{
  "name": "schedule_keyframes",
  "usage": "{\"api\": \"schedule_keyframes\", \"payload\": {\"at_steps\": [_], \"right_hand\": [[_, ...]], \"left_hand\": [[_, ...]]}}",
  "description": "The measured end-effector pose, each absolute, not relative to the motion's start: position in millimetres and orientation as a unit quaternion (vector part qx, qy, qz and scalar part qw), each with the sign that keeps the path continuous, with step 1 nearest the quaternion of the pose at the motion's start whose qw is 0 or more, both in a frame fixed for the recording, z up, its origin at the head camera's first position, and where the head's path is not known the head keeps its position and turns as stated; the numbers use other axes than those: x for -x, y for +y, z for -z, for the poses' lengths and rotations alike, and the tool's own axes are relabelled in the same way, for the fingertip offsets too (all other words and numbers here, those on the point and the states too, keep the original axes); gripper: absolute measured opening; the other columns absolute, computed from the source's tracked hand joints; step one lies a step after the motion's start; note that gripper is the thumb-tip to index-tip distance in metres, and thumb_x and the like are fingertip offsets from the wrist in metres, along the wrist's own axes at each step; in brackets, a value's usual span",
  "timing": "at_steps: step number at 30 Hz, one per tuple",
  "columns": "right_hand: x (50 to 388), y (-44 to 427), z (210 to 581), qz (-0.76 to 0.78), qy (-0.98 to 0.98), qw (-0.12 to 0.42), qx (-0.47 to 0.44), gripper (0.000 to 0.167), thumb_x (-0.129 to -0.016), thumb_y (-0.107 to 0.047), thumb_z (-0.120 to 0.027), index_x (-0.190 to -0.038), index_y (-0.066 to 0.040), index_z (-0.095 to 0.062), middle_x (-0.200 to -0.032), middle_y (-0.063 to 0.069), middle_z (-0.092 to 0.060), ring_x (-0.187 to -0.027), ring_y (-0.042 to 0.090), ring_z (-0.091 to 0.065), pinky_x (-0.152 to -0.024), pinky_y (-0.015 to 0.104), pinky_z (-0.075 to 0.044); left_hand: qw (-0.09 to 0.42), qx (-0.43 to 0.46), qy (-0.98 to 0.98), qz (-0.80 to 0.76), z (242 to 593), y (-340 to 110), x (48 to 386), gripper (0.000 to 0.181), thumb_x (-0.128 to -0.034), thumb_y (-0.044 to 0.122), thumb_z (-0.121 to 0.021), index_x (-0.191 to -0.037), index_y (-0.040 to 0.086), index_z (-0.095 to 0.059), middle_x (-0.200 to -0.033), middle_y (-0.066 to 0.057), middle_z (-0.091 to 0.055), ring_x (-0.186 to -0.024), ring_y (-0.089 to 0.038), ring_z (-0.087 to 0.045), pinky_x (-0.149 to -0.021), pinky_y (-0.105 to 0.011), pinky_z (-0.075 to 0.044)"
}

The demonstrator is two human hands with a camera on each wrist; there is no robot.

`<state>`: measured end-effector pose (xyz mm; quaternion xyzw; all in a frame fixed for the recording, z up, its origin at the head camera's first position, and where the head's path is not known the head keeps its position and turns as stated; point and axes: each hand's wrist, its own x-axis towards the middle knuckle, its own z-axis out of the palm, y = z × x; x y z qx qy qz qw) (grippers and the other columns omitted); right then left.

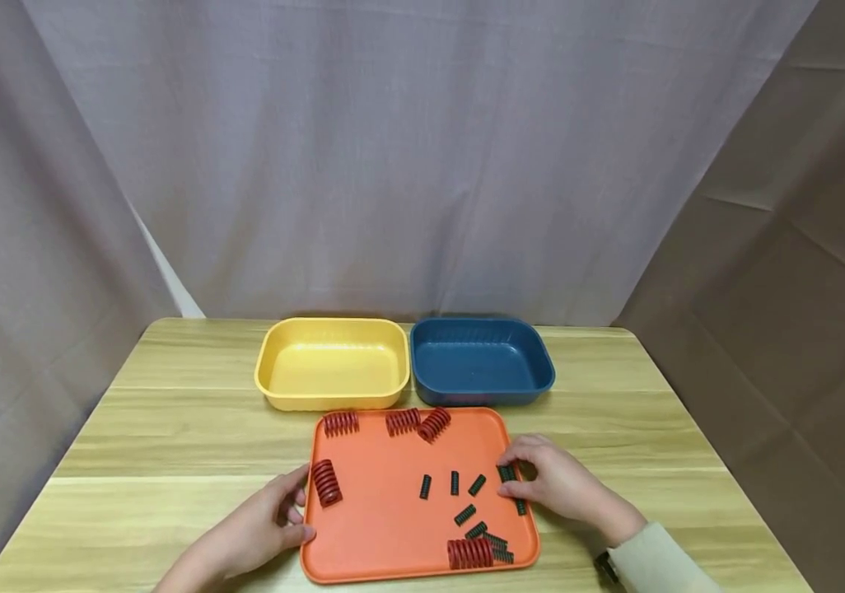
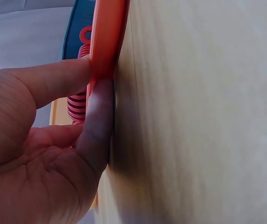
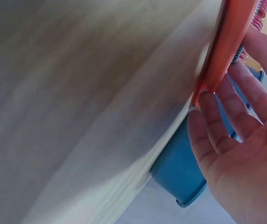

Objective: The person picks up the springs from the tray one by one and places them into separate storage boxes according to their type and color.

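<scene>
An orange tray (image 1: 385,511) lies on the table, bearing large red coil springs and small dark green ones. My left hand (image 1: 263,523) grips its left rim, next to a red spring (image 1: 327,483). At the opposite edge, my right hand (image 1: 559,482) pinches a dark green spring (image 1: 506,473) between thumb and index finger. The right wrist view shows this spring (image 3: 238,54) partly hidden by the fingers and rim. Another dark green spring (image 1: 520,506) lies just below the right thumb. More small springs are scattered toward the tray's lower right, by a red spring (image 1: 470,553).
Behind the tray, a yellow bin (image 1: 333,403) and a blue bin (image 1: 482,395) stand side by side. Red springs (image 1: 403,422) lie along the tray's far rim. Grey curtains (image 1: 422,165) surround the wooden table (image 1: 170,412) at the back and sides.
</scene>
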<state>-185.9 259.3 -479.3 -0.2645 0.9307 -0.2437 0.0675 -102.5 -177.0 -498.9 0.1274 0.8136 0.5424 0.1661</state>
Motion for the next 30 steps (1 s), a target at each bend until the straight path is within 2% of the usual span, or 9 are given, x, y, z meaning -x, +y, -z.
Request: {"api": "schedule_keyframes", "payload": {"at_steps": [8, 18, 23, 26, 30], "right_hand": [[189, 253, 477, 0.268, 0.939, 0.085, 0.198, 0.029, -0.081, -0.044, -0.076, -0.101, -0.025, -0.068, -0.105, -0.011, -0.06, -0.106, 0.016, -0.054, -0.093, 0.044, -0.044], [192, 238, 470, 0.349, 0.922, 0.06, 0.156, 0.032, -0.082, -0.04, -0.076, -0.105, -0.019, -0.069, -0.1, -0.009, -0.063, -0.096, 0.017, -0.059, -0.086, 0.041, -0.047], [197, 221, 464, 0.387, 0.908, 0.023, 0.16, 0.038, -0.079, -0.05, -0.074, -0.106, -0.023, -0.068, -0.103, -0.01, -0.063, -0.096, 0.015, -0.06, -0.085, 0.041, -0.048], [201, 209, 463, 0.397, 0.902, -0.012, 0.17, 0.037, -0.08, -0.051, -0.073, -0.106, -0.025, -0.067, -0.105, -0.01, -0.063, -0.099, 0.017, -0.06, -0.086, 0.043, -0.048], [206, 196, 460, 0.397, 0.9, -0.045, 0.175, 0.039, -0.081, -0.051, -0.072, -0.108, -0.022, -0.068, -0.106, -0.007, -0.063, -0.103, 0.018, -0.059, -0.088, 0.047, -0.048]], "left_hand": [[0.158, -0.128, 0.815, -0.543, 498, -175, 101, 0.086, -0.0802, 0.006, -0.076, -0.146, -0.012, -0.024, -0.103, -0.01, -0.046, -0.085, -0.017, -0.051, -0.07, -0.024, -0.045], [0.161, -0.13, 0.819, -0.535, 493, -173, 100, 0.086, -0.0796, 0.003, -0.075, -0.146, -0.012, -0.024, -0.102, -0.009, -0.047, -0.085, -0.018, -0.05, -0.069, -0.024, -0.044], [0.161, -0.13, 0.824, -0.527, 492, -173, 99, 0.086, -0.0803, 0.005, -0.076, -0.146, -0.012, -0.023, -0.103, -0.009, -0.047, -0.085, -0.018, -0.05, -0.07, -0.024, -0.044], [0.159, -0.128, 0.826, -0.526, 492, -173, 99, 0.085, -0.0806, 0.005, -0.076, -0.146, -0.012, -0.024, -0.103, -0.01, -0.047, -0.085, -0.018, -0.05, -0.07, -0.023, -0.044], [0.161, -0.124, 0.823, -0.53, 493, -173, 99, 0.085, -0.0806, 0.005, -0.076, -0.146, -0.011, -0.025, -0.103, -0.01, -0.046, -0.086, -0.018, -0.05, -0.069, -0.023, -0.044]]}}
